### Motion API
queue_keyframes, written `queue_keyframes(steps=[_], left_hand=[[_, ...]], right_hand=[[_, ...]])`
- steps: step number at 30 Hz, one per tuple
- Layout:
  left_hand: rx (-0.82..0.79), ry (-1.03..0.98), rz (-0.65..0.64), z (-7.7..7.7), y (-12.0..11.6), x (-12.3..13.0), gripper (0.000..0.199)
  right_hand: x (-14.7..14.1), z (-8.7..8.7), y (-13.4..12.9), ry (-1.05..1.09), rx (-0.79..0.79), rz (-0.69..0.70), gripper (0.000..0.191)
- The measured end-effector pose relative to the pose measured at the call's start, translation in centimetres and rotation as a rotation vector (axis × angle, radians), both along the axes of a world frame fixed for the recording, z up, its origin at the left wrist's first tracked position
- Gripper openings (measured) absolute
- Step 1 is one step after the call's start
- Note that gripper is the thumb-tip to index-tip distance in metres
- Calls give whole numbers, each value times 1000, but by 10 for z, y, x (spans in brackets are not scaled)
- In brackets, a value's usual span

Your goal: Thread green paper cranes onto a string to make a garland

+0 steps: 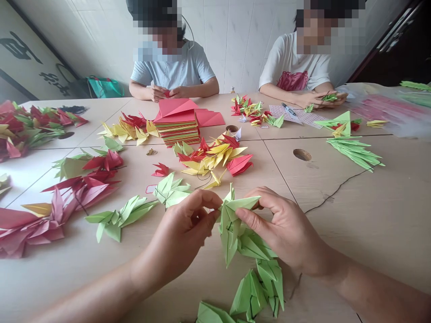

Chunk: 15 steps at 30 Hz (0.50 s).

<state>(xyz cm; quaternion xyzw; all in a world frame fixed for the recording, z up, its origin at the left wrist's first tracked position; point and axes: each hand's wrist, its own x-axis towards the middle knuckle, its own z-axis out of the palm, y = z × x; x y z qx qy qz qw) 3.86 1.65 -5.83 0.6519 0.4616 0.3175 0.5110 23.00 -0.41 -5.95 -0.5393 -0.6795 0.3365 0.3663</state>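
Green paper-crane string — lower end cut off by bottom edge

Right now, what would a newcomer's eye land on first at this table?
First, the light-green paper cranes on a thread, pinched between the left hand and right hand at the near edge. Behind them, mid-table, rises a stack of red-topped paper beside a heap of red and yellow paper cranes. At the far edge sit two people, their hands on paper pieces.
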Motion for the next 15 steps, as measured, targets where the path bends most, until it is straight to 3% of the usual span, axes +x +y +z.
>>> queue_keyframes(steps=[3, 9, 15], left_hand=[[-163, -153, -64, 2, -1, 0, 5], [-130, -237, -118, -1, 1, -1, 21], [-182, -240, -155, -3, 2, 0, 23]], right_hand=[[-1, 0, 1, 74, -94, 3, 18], [-2, 0, 1, 35, -77, 5, 17], [-3, 1, -2, -28, -4, 30, 17]])
